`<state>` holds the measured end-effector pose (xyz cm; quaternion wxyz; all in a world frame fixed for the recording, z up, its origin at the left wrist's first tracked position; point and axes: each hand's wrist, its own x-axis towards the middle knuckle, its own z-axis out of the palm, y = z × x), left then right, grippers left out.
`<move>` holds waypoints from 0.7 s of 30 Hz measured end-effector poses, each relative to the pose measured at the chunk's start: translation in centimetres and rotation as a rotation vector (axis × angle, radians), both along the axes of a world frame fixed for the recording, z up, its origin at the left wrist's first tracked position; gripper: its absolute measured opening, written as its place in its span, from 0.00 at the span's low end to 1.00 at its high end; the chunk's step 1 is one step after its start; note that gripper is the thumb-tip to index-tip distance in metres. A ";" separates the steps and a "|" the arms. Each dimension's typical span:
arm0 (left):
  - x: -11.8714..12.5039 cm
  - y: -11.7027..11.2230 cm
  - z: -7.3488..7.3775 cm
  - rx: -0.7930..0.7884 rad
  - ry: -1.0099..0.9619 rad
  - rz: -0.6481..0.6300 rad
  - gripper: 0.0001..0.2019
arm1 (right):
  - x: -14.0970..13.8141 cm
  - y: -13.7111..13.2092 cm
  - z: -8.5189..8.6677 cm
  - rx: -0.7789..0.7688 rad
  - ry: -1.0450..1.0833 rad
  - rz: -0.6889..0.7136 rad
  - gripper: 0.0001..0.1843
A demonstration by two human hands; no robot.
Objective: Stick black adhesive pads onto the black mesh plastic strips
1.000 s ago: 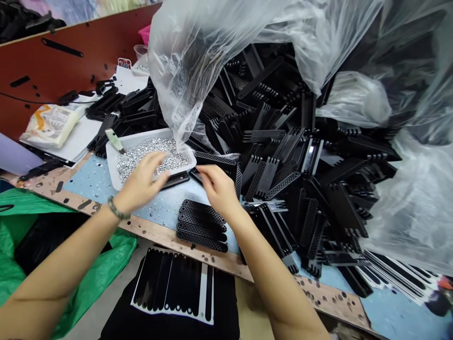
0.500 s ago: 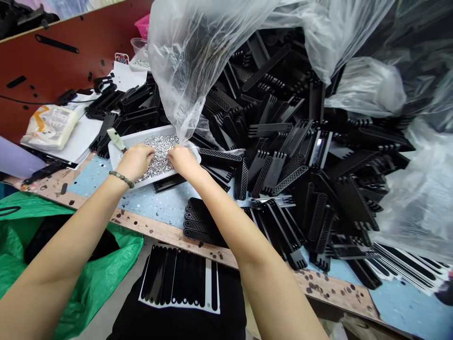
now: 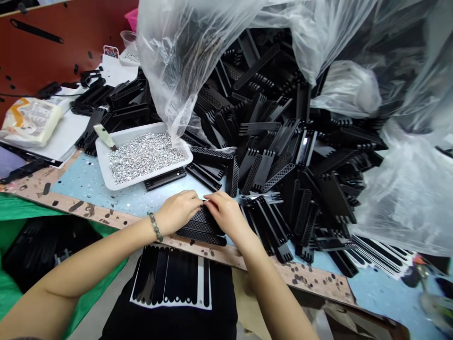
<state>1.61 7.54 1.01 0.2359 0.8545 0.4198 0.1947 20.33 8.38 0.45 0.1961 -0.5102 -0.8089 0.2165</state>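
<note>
Both my hands are at the front of the blue work board, on a small stack of black perforated strips (image 3: 201, 225). My left hand (image 3: 177, 212) lies over the stack's left side, a beaded bracelet (image 3: 155, 226) on its wrist. My right hand (image 3: 226, 215) covers the right side, and the fingertips of both hands nearly meet at the top. Behind them stands a white tray (image 3: 141, 182) full of small silver pieces (image 3: 145, 156), with a pale-handled tool (image 3: 105, 137) lying at its back corner. A loose black strip (image 3: 164, 178) lies against the tray's front edge.
A large heap of black strips (image 3: 276, 141) rises right of my hands, partly under clear plastic sheeting (image 3: 184, 56). Papers and a packet (image 3: 30, 122) lie at left, before a red board (image 3: 35, 47). A green bag (image 3: 10, 208) sits below the bench's wooden edge (image 3: 106, 219).
Both hands have moved from the silver pieces in the tray down to the stack of strips in front. The tray now shows uncovered, and the view has shifted slightly.
</note>
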 end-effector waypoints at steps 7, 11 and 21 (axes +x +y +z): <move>-1.3 -1.3 0.3 0.035 0.031 0.068 0.13 | 2.6 -2.1 -0.1 0.036 0.148 -0.005 0.15; -2.1 -1.5 0.3 0.098 0.054 0.048 0.14 | 3.4 -2.6 0.0 0.135 0.140 -0.022 0.19; -3.4 -1.6 -0.4 0.189 0.158 0.007 0.16 | 4.2 -4.1 -1.0 0.250 -0.052 0.025 0.22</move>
